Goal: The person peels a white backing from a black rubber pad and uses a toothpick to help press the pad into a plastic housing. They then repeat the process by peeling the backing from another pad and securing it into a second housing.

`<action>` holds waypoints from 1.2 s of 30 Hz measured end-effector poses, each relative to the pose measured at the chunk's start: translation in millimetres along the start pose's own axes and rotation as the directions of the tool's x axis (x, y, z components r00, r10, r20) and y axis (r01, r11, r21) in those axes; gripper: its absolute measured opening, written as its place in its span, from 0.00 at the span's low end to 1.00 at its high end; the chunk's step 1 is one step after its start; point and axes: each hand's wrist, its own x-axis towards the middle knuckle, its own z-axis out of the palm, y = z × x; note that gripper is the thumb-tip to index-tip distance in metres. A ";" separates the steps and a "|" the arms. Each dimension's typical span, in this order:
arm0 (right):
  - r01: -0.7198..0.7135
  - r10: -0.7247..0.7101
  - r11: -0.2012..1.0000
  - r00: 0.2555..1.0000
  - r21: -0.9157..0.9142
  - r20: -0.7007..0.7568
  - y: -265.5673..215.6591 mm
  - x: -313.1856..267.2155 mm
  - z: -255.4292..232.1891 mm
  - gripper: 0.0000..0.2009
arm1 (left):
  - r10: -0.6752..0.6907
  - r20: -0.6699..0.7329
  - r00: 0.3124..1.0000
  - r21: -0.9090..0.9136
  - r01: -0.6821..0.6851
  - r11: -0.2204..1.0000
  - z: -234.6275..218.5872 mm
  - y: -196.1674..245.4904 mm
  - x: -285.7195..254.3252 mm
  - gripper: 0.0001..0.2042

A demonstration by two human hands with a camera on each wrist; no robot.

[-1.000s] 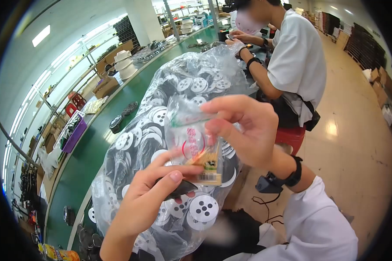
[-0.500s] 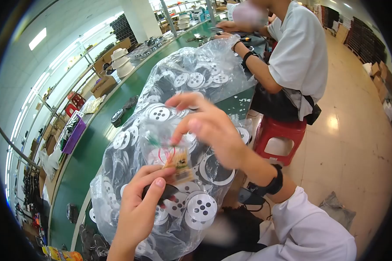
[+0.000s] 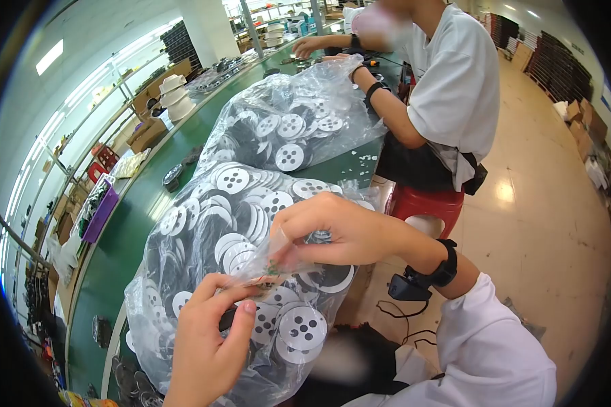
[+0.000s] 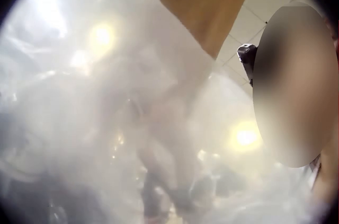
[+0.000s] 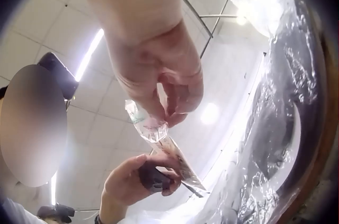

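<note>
A small printed clear packet [image 5: 180, 161] is stretched between the two hands, above a large clear bag [image 3: 204, 271] full of white discs with dark dots. My left hand [image 3: 210, 332] holds the packet's lower end, along with a dark flat piece [image 5: 153, 177] in its curled fingers. My right hand [image 3: 339, 229] pinches the crumpled upper end of the packet between thumb and fingertips; the right wrist view shows this hand [image 5: 159, 75] from close by. The left wrist view is mostly filled by hazy clear plastic [image 4: 132, 107].
A second part of bagged discs [image 3: 290, 125] lies further back on the green table [image 3: 136, 237]. A person in a white shirt [image 3: 455, 81] sits on a red stool [image 3: 428, 203] at the right. A purple basket [image 3: 100, 214] stands on the left.
My right hand has come down from above the packet and now pinches its top. The packet has tilted and folded. The seated person's far arm has reached out over the table.
</note>
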 end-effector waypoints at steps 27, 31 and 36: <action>-0.254 0.253 0.967 0.958 0.012 -0.132 5.0 5.4 27.3 0.08 | 0.002 -0.009 1.000 -0.054 -0.002 0.999 -7.4 -21.5 -3.0 0.12; -0.217 0.247 0.924 0.967 0.315 -0.059 22.7 7.1 30.2 0.09 | -0.052 0.016 0.998 -0.076 0.054 0.996 -13.7 -20.4 -4.1 0.12; -0.311 0.312 0.949 0.949 0.048 -0.036 19.0 7.2 25.1 0.11 | -0.046 0.055 0.997 -0.132 0.053 0.990 -16.4 -24.0 -7.9 0.12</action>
